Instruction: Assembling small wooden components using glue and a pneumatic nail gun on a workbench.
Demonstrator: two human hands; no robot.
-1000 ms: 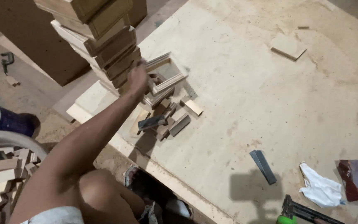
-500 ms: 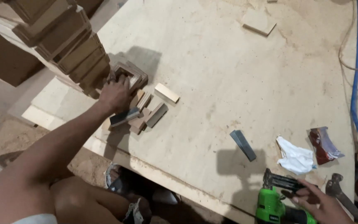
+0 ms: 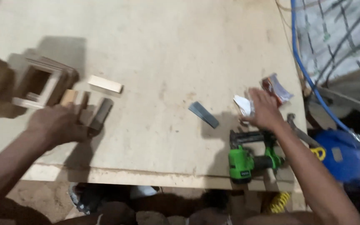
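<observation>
Now my left hand (image 3: 59,124) rests on the small wood blocks (image 3: 98,112) near the worktop's (image 3: 163,54) front edge, fingers curled over them, though blur hides whether it grips one. My right hand (image 3: 264,110) lies spread open over the white scrap (image 3: 243,105), just above the green nail gun (image 3: 246,156). Between my hands lies a dark grey strip (image 3: 203,114).

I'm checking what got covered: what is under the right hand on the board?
The right hand lies over a white crumpled wrapper, which pokes out at its left. Whatever sits beneath the palm is hidden. The green nail gun lies just below.
</observation>
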